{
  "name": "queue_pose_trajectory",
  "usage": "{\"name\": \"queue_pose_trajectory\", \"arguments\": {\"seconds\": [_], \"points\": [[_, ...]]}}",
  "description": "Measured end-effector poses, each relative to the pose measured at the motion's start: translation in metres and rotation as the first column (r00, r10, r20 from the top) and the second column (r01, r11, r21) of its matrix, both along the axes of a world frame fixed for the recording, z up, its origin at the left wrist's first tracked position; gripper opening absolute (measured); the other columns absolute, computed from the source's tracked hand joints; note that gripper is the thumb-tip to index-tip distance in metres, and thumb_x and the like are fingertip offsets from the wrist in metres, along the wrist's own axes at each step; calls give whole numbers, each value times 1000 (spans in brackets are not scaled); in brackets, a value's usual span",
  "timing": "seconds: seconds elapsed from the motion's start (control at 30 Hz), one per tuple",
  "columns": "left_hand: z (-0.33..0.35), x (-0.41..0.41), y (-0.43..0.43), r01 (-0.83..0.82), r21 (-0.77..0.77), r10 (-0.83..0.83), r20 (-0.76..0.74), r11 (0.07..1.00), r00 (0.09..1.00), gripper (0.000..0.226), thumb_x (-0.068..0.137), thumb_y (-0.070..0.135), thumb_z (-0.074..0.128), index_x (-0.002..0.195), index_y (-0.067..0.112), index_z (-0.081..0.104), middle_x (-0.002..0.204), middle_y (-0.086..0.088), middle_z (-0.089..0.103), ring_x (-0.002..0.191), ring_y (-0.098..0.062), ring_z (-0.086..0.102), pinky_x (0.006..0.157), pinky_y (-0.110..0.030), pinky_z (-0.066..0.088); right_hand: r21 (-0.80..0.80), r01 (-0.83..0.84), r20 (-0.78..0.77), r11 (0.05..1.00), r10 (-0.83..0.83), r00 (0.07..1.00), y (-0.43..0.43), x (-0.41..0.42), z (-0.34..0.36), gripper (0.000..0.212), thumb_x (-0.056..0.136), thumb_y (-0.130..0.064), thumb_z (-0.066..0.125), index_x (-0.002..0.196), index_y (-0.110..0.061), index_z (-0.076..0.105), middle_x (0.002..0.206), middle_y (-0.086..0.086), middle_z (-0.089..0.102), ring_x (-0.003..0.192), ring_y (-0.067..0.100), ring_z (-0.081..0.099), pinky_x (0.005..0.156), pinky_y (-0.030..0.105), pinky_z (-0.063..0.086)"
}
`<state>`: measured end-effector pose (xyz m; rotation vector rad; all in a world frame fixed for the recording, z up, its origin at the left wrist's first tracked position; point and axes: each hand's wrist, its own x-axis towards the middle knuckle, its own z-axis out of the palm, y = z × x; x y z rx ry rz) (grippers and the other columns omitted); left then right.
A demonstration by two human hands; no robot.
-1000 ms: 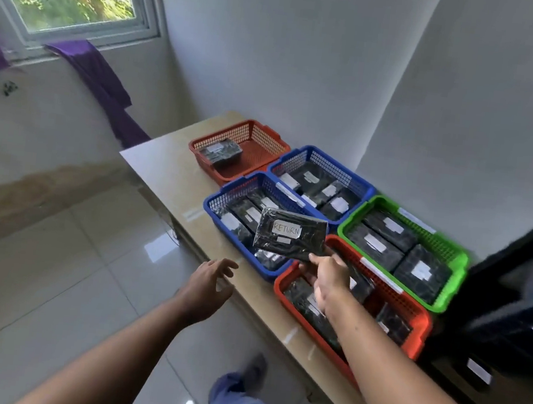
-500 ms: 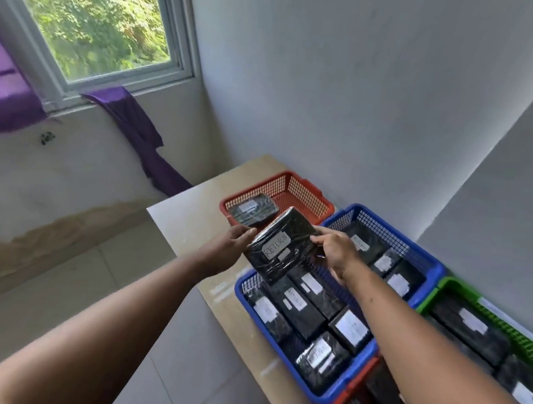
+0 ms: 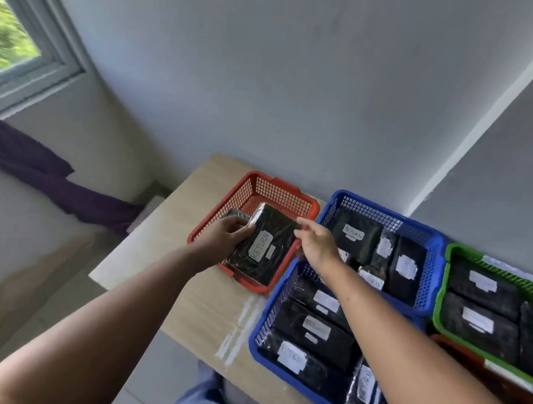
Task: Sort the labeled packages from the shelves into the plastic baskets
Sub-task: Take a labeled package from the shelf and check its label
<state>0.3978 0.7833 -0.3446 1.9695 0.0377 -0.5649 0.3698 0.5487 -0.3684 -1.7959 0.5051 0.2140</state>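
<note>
- Left hand (image 3: pixel 220 241) grips the black RETURN package (image 3: pixel 266 235) — fingers curled over its left long edge.
- Right hand (image 3: pixel 318 246): fingers loosely extended, holding nothing. Index fingertip (image 3: pixel 301 221) is at the package's far right corner; touching or just off it, cannot tell.
- RETURN package sits within the outline of the red basket (image 3: pixel 280 187), white handwritten label facing up, near end by the basket's near rim. Whether it rests on the basket floor: cannot tell.
- A second package (image 3: pixel 236 214) lies in the same basket, mostly hidden under the left hand and the held package.
- Red basket stands at the far left corner of the table (image 3: pixel 209 315), close to the wall.
- Just right of it, the far blue basket (image 3: pixel 390 214) holds black labelled packages, one also reading RETURN.
- Near blue basket (image 3: pixel 273 365) stands at the table's near edge, likewise filled with labelled packages; the right forearm crosses above it.
- Green basket (image 3: pixel 448 255) is further right by the far edge — labelled packages inside, cut off by the frame.
- Window (image 3: pixel 11 40) upper left; purple cloth (image 3: pixel 46 173) draped below it.
</note>
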Motion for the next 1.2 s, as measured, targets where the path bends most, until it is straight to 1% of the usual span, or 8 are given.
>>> {"name": "queue_pose_trajectory", "arguments": {"seconds": [0.1, 0.27, 0.37, 0.43, 0.57, 0.83, 1.03, 1.2], "points": [[-23, 39, 15, -60, -83, 56, -43, 995, 997, 21, 103, 36, 70, 109, 15, 68, 106, -11, 80, 94, -27, 79, 85, -51, 65, -164, 142, -35, 976, -150, 988, 25, 7, -25, 40, 100, -28, 65, 139, -30, 57, 101, -3, 64, 82, 17, 66, 70, 33, 53], [-59, 85, 31, 48, 1, -48, -111, 999, 993, 25, 97, 38, 78, 105, 16, 67, 103, -6, 80, 91, -27, 77, 81, -57, 65, -440, 331, -50, 835, -390, 919, 73, 0, -65, 62, 95, -28, 71, 149, -18, 45, 141, 12, 49, 126, 30, 56, 102, 44, 52], [-66, 98, 30, 153, 30, -148, -116, 988, 982, 28, 98, 34, 77, 115, 15, 66, 108, -6, 78, 91, -25, 78, 62, -37, 65, -535, 303, -137, 789, -435, 890, 96, -9, -79, 80, 96, -39, 69, 160, -12, 29, 151, 16, 39, 135, 35, 48, 105, 46, 48], [-70, 104, 26, 229, 70, -219, -130, 971, 967, 28, 100, 28, 75, 120, 14, 63, 110, -4, 76, 90, -18, 76, 59, -25, 61, -601, 263, -183, 755, -451, 874, 105, -13, -87, 91, 97, -45, 68, 164, -9, 18, 153, 18, 36, 134, 35, 48, 104, 45, 46], [-85, 118, 17, 394, 139, -374, -146, 909, 916, 34, 96, 29, 78, 125, 21, 61, 112, 0, 75, 91, -18, 78, 70, -40, 68, -653, 277, -129, 705, -464, 877, 113, -15, -108, 92, 99, -37, 67, 166, -7, 12, 155, 20, 38, 132, 35, 52, 105, 47, 49], [-107, 121, 6, 578, 292, -562, -146, 762, 814, 49, 94, 31, 80, 136, 25, 55, 108, 4, 77, 82, -14, 78, 72, -40, 68, -719, 306, -39, 624, -476, 879, 117, -20, -129, 87, 97, -34, 68, 165, -5, 22, 135, 19, 51, 106, 32, 60, 71, 43, 60], [-112, 135, 3, 632, 492, -729, 9, 599, 685, 44, 87, 49, 83, 121, 29, 64, 110, 11, 67, 98, -9, 67, 84, -32, 61, -729, 292, -56, 619, -479, 876, 119, -18, -131, 87, 99, -35, 66, 167, -7, 18, 139, 19, 51, 113, 32, 58, 76, 40, 59], [-107, 165, -16, 609, 662, -859, 106, 437, 501, 69, 87, 67, 71, 142, 29, 55, 139, 4, 53, 129, -19, 51, 114, -45, 48, -744, 279, -57, 607, -473, 879, 119, -19, -132, 86, 101, -38, 60, 167, -9, 13, 141, 17, 48, 113, 29, 58, 76, 39, 61]]}}
